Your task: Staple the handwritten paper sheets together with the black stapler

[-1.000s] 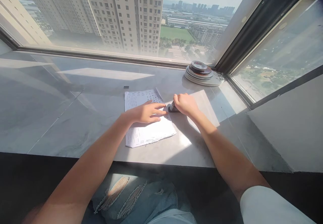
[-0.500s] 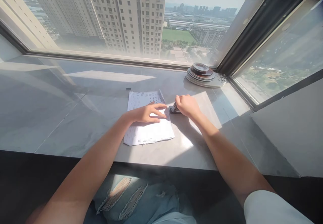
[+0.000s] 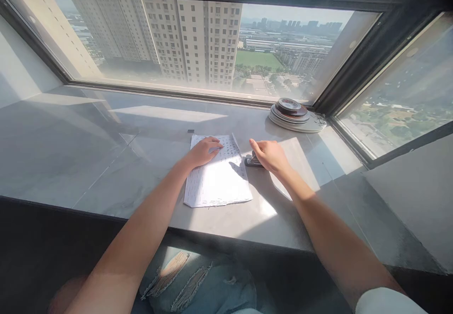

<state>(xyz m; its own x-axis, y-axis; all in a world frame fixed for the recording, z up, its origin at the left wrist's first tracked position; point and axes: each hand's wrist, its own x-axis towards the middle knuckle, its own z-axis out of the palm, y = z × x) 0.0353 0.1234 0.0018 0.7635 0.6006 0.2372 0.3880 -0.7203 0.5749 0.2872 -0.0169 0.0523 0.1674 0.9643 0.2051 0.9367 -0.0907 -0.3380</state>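
Note:
A sheet of white paper (image 3: 222,186) covered in rows of short dark marks, which look like staples, lies on the sill. My left hand (image 3: 204,152) rests on its upper left part, fingers apart and a little bent. Just off the sheet's right edge sits a small black stapler (image 3: 252,162), its nose towards the paper. My right hand (image 3: 269,155) is wrapped over the stapler's rear, with the thumb raised; its lower fingers are hidden. A short dark strip, like a row of staples (image 3: 191,131), lies beyond the paper.
Under everything runs a grey marble-like sill (image 3: 148,182), with its front edge above my knees. A stack of plates (image 3: 290,115) stands in the far right corner against the window frame (image 3: 339,78). Another pale sheet (image 3: 300,163) lies partly behind my right forearm.
My left hand has slid up and left over the paper, its fingers now less stretched. My right thumb has lifted from the stapler. The whole view has shifted slightly.

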